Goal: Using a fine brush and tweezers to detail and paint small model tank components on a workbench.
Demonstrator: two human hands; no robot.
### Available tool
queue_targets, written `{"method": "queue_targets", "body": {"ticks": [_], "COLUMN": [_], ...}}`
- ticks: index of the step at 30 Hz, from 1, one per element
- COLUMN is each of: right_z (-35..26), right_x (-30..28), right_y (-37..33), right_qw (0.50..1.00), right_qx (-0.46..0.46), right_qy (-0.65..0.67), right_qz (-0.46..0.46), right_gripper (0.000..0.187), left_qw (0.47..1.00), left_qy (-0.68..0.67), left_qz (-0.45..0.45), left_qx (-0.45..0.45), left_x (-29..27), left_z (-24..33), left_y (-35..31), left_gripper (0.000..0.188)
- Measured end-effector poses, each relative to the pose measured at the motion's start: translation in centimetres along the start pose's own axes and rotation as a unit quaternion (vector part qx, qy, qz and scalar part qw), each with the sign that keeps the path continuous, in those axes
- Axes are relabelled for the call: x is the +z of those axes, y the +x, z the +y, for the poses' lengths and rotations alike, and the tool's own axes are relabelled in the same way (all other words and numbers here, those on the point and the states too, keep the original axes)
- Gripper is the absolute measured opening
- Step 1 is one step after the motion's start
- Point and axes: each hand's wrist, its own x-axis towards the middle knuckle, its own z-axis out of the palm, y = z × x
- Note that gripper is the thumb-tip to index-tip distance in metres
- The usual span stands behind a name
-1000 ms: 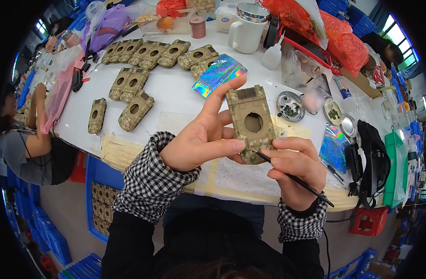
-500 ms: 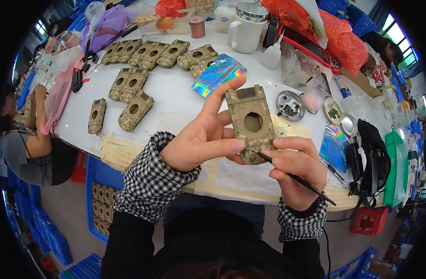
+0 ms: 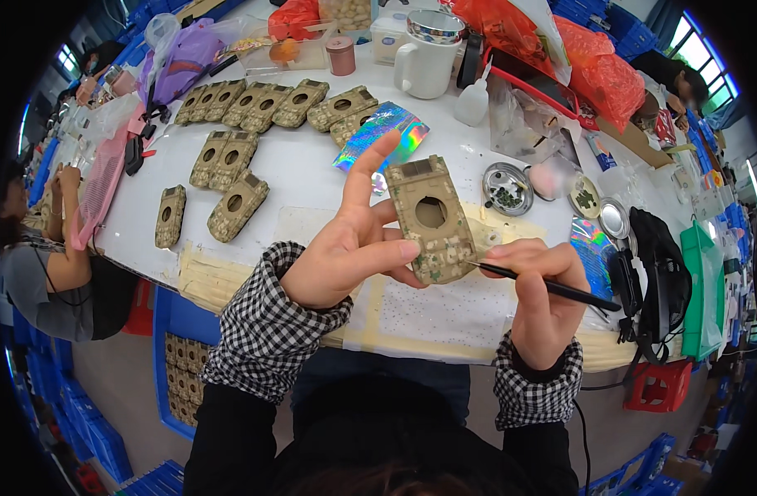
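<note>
Left fingers, part-spread, grip one camouflage hull | right fingers pinch one black tool | twelve more hulls beyond

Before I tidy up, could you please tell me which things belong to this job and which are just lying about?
Job:
camouflage shell in the left hand
black tool in the right hand
probably matching shells

Apparently lying about:
white mug
purple bag
pink jar

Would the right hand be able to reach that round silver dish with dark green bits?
Probably yes: nothing seems to stand between the right hand and the silver dish beyond it. The hand grips a thin black tool, though, which might hinder it.
</note>
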Motion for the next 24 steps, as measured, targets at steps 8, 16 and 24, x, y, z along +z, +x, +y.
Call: {"method": "queue_targets", "body": {"ticks": [8, 16, 24], "right_z": [-0.8, 0.1, 2.2], "right_x": [-0.9, -2.2, -0.8], "right_y": [0.1, -3.2, -3.2], "right_qw": [0.991, 0.973, 0.938], "right_qx": [0.102, 0.157, 0.076], "right_qy": [0.069, -0.171, -0.331], "right_qz": [0.046, 0.005, -0.070], "right_gripper": [0.011, 0.010, 0.010], "left_qw": [0.999, 0.999, 0.998], "left_qy": [0.035, -0.006, -0.004], "left_qz": [0.016, 0.047, 0.067], "left_qx": [-0.017, -0.009, -0.011], "left_x": [-0.5, -1.3, -1.5], "left_z": [0.1, -0.3, -0.4], "left_y": [0.2, -0.3, -0.1], "left_gripper": [0.079, 0.064, 0.062]}}
